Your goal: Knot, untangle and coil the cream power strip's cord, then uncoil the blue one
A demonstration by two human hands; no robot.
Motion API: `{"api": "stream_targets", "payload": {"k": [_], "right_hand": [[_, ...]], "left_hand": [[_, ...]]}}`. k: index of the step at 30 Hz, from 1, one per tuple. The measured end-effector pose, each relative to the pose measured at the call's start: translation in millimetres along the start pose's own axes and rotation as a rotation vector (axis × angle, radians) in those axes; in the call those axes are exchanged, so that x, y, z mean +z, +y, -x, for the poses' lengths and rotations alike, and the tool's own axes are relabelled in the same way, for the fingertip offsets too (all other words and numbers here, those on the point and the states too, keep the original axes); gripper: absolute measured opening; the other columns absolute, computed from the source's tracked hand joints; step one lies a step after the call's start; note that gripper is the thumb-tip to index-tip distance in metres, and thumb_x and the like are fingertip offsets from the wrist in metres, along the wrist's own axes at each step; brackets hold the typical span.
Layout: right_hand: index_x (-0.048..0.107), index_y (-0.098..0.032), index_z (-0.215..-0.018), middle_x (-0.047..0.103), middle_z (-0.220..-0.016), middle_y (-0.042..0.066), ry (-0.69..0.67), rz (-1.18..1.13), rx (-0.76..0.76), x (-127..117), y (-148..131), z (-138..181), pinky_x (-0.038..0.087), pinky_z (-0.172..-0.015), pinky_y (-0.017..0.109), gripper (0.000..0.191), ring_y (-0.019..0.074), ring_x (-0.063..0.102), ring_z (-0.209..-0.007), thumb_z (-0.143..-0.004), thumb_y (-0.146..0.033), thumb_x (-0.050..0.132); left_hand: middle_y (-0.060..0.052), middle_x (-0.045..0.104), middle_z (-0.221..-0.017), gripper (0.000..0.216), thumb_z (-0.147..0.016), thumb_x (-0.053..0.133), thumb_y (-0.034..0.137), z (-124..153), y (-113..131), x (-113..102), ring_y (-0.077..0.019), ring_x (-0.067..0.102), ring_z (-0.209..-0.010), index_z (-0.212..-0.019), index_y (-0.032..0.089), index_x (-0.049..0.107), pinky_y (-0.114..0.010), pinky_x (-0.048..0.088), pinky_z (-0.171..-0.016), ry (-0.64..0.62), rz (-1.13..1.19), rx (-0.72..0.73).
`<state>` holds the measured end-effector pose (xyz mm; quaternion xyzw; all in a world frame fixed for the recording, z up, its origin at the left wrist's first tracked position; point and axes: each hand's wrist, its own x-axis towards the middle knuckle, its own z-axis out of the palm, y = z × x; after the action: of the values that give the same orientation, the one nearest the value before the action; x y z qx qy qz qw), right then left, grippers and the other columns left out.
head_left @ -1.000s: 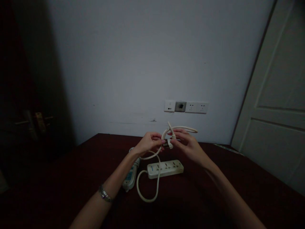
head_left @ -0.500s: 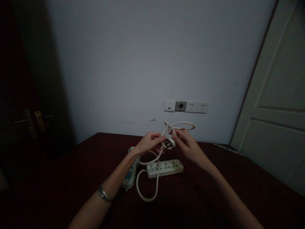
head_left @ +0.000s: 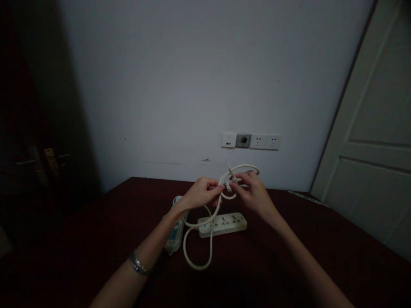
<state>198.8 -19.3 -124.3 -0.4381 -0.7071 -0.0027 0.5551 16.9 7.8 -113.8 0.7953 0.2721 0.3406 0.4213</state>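
A pale wall [head_left: 180, 85] stands ahead of me in dim light, with a row of socket plates [head_left: 265, 142] low on it and a panelled door [head_left: 379, 184] off to the right. Below lies a dark red table [head_left: 276, 261]. I have both hands raised over its far part, close together. My left hand [head_left: 203, 193] has thumb and fingers nearly closed, pinching the white cord [head_left: 198, 268]; a metal band [head_left: 138, 263] circles that wrist. My right hand [head_left: 252, 192] grips the white plug [head_left: 229, 186] by its collar between thumb and fingertips — little gap left there. The cord loops around the plug in the air, then drops to a second loop in front of the white power strip [head_left: 224, 231], which lies on the table beneath my hands. A blue-faced strip [head_left: 175, 239] lies left of it — partly hidden behind my left forearm.
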Motion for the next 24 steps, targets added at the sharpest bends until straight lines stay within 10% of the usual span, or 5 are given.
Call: {"api": "stream_targets", "payload": {"k": [7,17,24], "right_hand": [[0.06,-0.019,-0.095,0.044,-0.103,0.009,0.083,0.12,-0.192,1,-16,4,0.048,-0.07,0.031,0.016,0.0182,0.052,-0.086,-0.079,-0.025,0.058],[0.049,-0.019,-0.084,0.051,-0.079,0.002,0.254,0.043,-0.209,-1,-22,7,0.044,-0.068,0.031,0.007,0.0158,0.051,-0.074,-0.082,-0.025,0.053],[0.057,-0.023,-0.101,0.054,-0.101,0.005,0.078,-0.097,-0.22,-2,-23,5,0.048,-0.073,0.032,0.025,0.0183,0.053,-0.095,-0.077,-0.02,0.059]], "left_hand": [[-0.004,0.061,-0.064,0.031,-0.078,0.056,0.042,0,7,5,-0.0139,0.062,-0.052,-0.08,0.011,0.055,-0.025,0.05,-0.051,0.05,0.241,-0.024],[-0.004,0.06,-0.059,0.029,-0.076,0.06,0.039,1,9,-4,-0.0138,0.06,-0.046,-0.078,0.01,0.054,-0.023,0.048,-0.044,0.108,0.5,-0.069],[-0.005,0.06,-0.06,0.019,-0.078,0.058,0.028,-1,7,-5,-0.0132,0.059,-0.046,-0.074,0.01,0.054,-0.025,0.052,-0.047,0.135,0.643,-0.037]]}}
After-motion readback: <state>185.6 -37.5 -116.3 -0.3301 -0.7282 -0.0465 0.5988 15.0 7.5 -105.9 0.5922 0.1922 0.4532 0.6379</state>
